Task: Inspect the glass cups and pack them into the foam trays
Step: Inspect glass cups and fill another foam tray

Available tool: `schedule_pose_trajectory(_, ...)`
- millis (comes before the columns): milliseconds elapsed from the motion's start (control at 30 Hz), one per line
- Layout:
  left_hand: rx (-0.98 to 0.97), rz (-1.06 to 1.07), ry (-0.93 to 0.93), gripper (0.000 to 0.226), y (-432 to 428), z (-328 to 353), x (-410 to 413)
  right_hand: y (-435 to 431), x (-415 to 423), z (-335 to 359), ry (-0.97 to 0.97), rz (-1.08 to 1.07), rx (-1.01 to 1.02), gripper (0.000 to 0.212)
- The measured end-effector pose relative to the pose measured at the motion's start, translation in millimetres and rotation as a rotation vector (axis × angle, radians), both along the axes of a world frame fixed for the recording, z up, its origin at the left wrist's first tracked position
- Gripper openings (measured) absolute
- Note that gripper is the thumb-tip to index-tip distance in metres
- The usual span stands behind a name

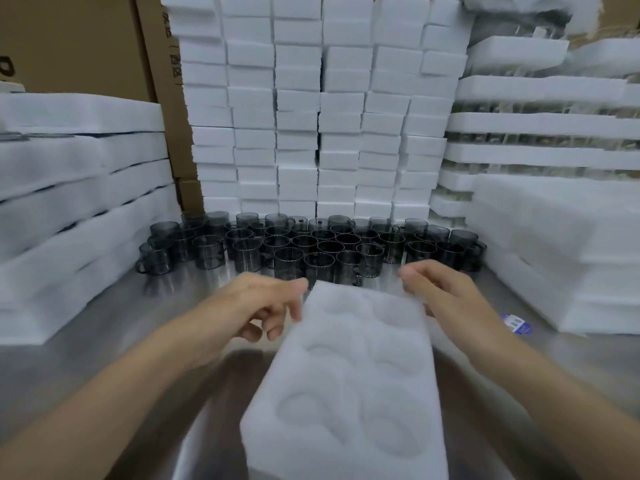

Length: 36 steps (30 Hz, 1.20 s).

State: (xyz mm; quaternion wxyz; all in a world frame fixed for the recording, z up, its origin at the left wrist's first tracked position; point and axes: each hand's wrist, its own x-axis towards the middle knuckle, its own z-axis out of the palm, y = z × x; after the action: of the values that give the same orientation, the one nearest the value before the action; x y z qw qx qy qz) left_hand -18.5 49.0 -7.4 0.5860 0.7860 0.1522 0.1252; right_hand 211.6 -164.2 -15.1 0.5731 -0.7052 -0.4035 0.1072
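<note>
Head view: foam tray between hands.

A white foam tray with round pockets lies on the steel table, reaching from its near edge toward the middle. The left hand is at the tray's far left corner, the right hand at its far right corner. Behind the tray, smoky glass cups with handles crowd along the far edge. Behind them rise columns of white foam blocks. Flat foam sheets are stacked along the left edge, more foam slabs along the right edge. Brown cardboard boxes stand at the far left corner.
</note>
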Motion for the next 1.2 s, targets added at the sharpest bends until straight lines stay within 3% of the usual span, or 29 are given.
schedule_pose_trajectory(167, 0.057, 0.021, 0.080, 0.055, -12.9, -8.3, 8.8, 11.2, -6.9, -16.8, -0.172, -0.149, -0.039, 0.036)
schedule_pose_trajectory(267, 0.153, 0.089, 0.004, 0.059, -11.8, -8.2, 10.6, 13.5, -4.5, -22.3, -0.067, -0.193, -0.021, 0.067)
schedule_pose_trajectory(333, 0.227, 0.079, 0.019, 0.065, -9.8, -4.0, 6.5, 13.5, -2.1, -24.1, -0.013, -0.149, 0.011, 0.056)
schedule_pose_trajectory(467, 0.270, -0.007, 0.137, 0.083, 2.5, 8.9, -11.7, 19.0, 5.6, -30.0, -0.294, -0.033, -0.094, 0.016)
schedule_pose_trajectory(667, 0.401, 0.102, 0.115, 0.080, 20.4, 25.4, -30.8, 55.9, 8.1, -20.2, -0.718, -0.066, -0.394, 0.034)
schedule_pose_trajectory(900, 0.766, 0.293, -0.093, 0.032, 14.5, 20.3, -18.7, 68.5, 12.7, -18.5, -0.679, -0.176, -0.501, 0.039)
schedule_pose_trajectory(1200, 0.677, 0.317, -0.240, 0.017, -1.4, 8.4, -4.6, 60.3, 7.3, -16.8, -0.582, -0.158, -0.387, 0.018)
